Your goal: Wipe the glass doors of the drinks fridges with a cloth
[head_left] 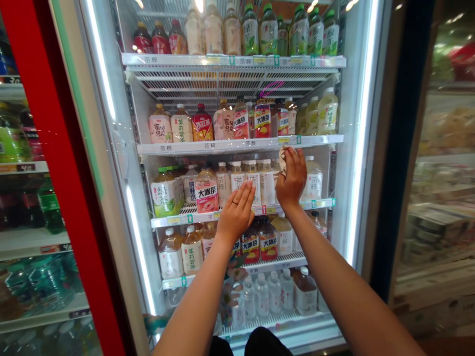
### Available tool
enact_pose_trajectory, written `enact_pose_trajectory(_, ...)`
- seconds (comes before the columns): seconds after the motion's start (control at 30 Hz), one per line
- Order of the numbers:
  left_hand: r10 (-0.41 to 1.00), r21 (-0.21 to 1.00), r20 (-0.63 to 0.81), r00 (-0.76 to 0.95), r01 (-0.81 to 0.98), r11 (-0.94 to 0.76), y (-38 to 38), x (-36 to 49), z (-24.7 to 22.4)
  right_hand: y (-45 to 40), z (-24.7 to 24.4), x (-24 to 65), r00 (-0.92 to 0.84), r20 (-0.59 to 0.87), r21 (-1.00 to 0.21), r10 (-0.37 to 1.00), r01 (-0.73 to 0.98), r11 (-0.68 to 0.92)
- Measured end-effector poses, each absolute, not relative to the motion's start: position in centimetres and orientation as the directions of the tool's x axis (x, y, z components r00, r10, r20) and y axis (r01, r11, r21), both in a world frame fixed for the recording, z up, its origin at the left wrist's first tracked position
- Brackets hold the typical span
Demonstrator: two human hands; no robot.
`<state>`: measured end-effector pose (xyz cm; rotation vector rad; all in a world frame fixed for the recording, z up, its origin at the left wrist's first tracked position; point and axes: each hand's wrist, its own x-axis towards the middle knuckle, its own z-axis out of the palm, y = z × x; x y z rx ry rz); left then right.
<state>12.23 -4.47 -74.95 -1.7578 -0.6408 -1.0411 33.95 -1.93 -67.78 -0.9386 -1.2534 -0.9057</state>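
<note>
My right hand [293, 179] is closed around a crumpled beige cloth [282, 161] and presses it to the glass door of a lit drinks cooler, level with the gap below the second shelf edge [237, 147]. Lower and to the left, my left hand [237, 210] lies against the glass with its fingers stretched out, a dark ring on one of them. Behind the glass, white-labelled tea bottles [266, 182] stand in a row, partly hidden by my hands. A peach-labelled bottle [207, 190] shows left of my left hand.
Shelves of bottled drinks fill the cooler, with green-capped bottles [268, 32] on top and clear bottles [262, 296] at the bottom. Faint reflections show on the glass. A red upright frame [61, 163] borders another drinks cooler at left. Blurred goods [434, 227] sit on shelves at right.
</note>
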Motion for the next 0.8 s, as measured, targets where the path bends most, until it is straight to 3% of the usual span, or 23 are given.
enact_pose_trajectory(0.17,-0.019,-0.461,0.866,0.499,0.782,-0.419,-4.5,12.2,-75.0,-1.8,-67.5,34.1,0.065,0.998,-0.054,-0.016,0.921,0.386)
enact_pose_trajectory(0.37,-0.014,-0.455,0.866,0.499,0.777,-0.435,-4.4,12.2,-75.0,-1.5,-67.8,33.8,0.151,0.987,-0.119,-0.057,0.919,0.375)
enact_pose_trajectory(0.67,-0.044,-0.469,0.869,0.493,0.792,-0.39,-4.4,12.3,-75.0,-3.6,-67.6,36.4,-0.132,0.989,0.096,0.068,0.919,0.382)
enact_pose_trajectory(0.8,-0.013,-0.467,0.862,0.507,0.783,-0.41,-4.4,12.2,-75.0,-3.8,-68.1,36.8,-0.109,0.993,0.084,0.038,0.911,0.403)
